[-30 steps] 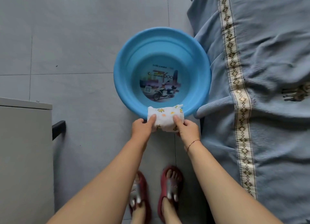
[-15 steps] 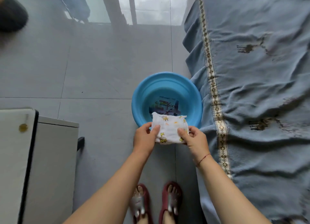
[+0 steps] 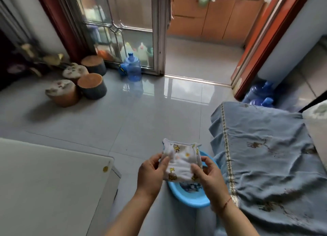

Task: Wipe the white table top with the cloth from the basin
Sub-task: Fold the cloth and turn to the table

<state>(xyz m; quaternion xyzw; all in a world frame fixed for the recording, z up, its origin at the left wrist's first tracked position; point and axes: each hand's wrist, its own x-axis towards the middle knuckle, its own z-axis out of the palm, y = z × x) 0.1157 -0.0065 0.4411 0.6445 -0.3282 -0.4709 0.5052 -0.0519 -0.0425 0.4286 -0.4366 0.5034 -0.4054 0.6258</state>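
A folded white cloth (image 3: 182,160) with small yellow prints hangs in the air between both hands, above the floor. My left hand (image 3: 150,174) pinches its left edge and my right hand (image 3: 209,176) pinches its lower right edge. Below them the blue basin (image 3: 187,198) stands on the grey tiled floor, partly hidden by the cloth and my right hand. The white table top (image 3: 46,184) fills the lower left, its corner carrying a small brass stud.
A blue blanket-covered bed or sofa (image 3: 269,163) lies on the right, close to the basin. Several stump-shaped stools (image 3: 76,83) and a blue water jug (image 3: 133,67) stand far back by a glass sliding door. Open tiled floor lies between.
Both hands have lifted the cloth up off the basin rim. The view has swung up from the floor to the room, and the table top has come into view at left.
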